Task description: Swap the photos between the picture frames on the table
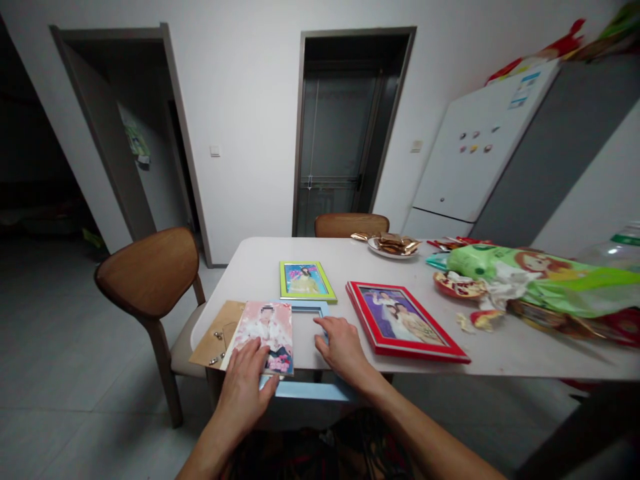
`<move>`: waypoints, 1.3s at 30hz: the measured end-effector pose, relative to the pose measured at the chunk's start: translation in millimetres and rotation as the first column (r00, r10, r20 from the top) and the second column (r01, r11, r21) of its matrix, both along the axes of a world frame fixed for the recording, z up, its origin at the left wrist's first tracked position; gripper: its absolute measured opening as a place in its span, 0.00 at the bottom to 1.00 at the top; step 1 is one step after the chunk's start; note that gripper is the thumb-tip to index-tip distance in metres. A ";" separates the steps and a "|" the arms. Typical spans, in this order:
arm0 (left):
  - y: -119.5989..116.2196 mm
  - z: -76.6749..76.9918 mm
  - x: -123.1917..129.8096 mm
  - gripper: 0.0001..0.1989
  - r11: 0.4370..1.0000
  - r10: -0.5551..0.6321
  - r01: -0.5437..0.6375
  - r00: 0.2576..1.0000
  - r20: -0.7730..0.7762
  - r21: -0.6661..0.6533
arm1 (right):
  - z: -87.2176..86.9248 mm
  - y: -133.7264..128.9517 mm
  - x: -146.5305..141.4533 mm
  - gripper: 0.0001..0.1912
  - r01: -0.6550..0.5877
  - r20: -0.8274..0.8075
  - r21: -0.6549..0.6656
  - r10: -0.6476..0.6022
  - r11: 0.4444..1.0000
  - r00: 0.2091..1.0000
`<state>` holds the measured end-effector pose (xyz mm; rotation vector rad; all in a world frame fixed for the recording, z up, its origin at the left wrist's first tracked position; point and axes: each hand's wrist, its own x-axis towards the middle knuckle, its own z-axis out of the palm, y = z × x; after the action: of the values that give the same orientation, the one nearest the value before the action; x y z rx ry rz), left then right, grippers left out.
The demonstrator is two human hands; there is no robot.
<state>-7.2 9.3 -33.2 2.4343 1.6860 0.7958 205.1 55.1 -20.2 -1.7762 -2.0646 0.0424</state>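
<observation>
Left fingers (256, 352) touch the pink photo (267, 327); right hand (343, 347) apparently touches the blue frame (313, 390).

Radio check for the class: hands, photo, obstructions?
Left hand: fingers on pink photo. Right hand: at blue frame. Photo overlaps frame's left side; red-framed picture close right.

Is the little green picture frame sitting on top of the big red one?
No, the green frame lies on the table, left of the red frame, with a gap between them.

Blue frame (313, 391): part-hidden by right hand (343, 347) | clear bottle (617, 250): cut off
</observation>
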 end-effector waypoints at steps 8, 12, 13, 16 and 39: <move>1.1 11.6 -4.8 0.25 0.990 -0.054 0.043 0.995 -0.078 -0.136 | -2.0 -0.2 6.1 0.16 -0.019 0.168 -0.073 0.031 0.997 0.985; 5.5 5.2 -4.2 0.31 0.992 -0.086 0.071 0.986 -0.140 -0.108 | -3.7 0.0 15.4 0.17 -0.053 0.154 -0.031 0.057 0.998 0.986; 6.9 2.7 -2.7 0.30 0.993 -0.084 0.070 0.984 -0.158 -0.091 | -4.3 -0.1 16.5 0.17 -0.061 0.143 -0.019 0.063 0.998 0.988; 11.3 -4.0 2.1 0.26 0.997 -0.079 0.076 0.981 -0.176 -0.023 | -4.8 -1.3 15.2 0.18 -0.059 0.072 0.036 0.056 0.998 0.996; 12.9 17.2 47.6 0.25 0.961 0.108 0.212 0.303 0.947 -0.178 | 14.1 7.9 3.7 0.15 -0.067 -0.939 -0.257 -0.233 0.964 0.251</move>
<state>40.4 22.2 -16.0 1.2030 1.0396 1.4656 208.7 63.0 -6.1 -1.3194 -0.9932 1.1446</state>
